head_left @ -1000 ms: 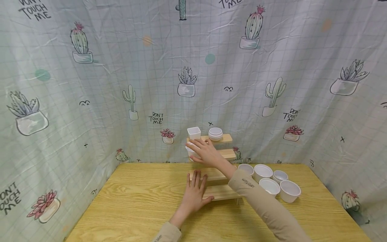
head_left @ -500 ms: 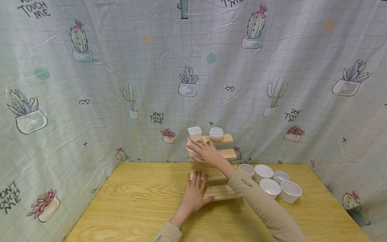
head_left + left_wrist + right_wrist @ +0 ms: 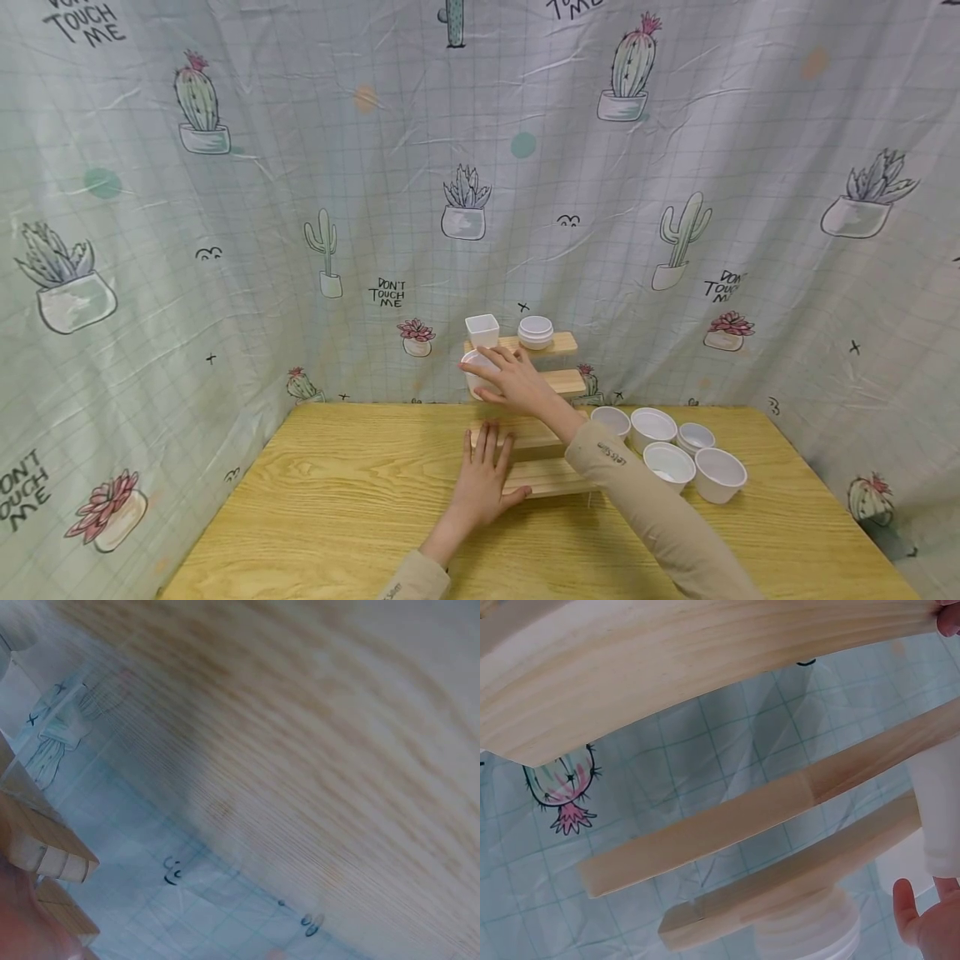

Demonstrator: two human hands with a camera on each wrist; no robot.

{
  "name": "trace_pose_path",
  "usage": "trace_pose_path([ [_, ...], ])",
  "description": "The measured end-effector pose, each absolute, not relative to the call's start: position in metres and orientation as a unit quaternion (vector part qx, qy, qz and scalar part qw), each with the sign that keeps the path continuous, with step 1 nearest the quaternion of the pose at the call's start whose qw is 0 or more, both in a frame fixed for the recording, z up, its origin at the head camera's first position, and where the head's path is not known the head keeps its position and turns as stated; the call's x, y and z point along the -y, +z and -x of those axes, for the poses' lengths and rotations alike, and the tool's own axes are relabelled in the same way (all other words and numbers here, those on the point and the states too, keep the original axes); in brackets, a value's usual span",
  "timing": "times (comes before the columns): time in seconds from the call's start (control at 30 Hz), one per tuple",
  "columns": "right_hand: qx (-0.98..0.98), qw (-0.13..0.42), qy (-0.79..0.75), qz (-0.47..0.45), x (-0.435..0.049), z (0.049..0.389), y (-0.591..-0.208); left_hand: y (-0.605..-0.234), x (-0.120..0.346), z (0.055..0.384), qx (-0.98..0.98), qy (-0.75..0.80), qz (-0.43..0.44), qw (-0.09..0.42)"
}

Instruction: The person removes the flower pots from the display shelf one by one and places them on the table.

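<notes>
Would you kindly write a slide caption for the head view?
Right hand holds a white tub at a tiered wooden stand; left hand rests lower on the stand.

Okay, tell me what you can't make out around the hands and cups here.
- Second-shelf cup: partly covered by the right hand, head view; cut off by the right edge, right wrist view.
- Bottom shelf: left end behind the left hand, head view.
- Left hand: blurred, mostly outside the frame, left wrist view.
- Right sleeve lettering: too small to read, head view.
</notes>
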State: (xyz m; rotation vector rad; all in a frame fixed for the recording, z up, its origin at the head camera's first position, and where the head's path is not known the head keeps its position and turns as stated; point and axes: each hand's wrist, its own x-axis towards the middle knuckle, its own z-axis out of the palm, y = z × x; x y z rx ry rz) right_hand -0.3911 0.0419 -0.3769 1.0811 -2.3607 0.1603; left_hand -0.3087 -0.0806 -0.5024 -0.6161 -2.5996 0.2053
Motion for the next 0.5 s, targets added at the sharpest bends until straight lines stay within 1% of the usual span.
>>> trace_pose_path([
  [0.37, 0.886, 0.250, 0.059, -0.386, -0.0412, 0.3916, -0.3769, -0.5013, 0.0803, 0.3069, 0.945, 0.080, 0.224, 0.225],
  [0.5, 0.888, 0.255, 0.055, -0.378, -0.0425, 0.3934, -0.3772, -0.5021, 0.0806, 0.3075, 0.945, 0.083, 0.221, 0.225],
])
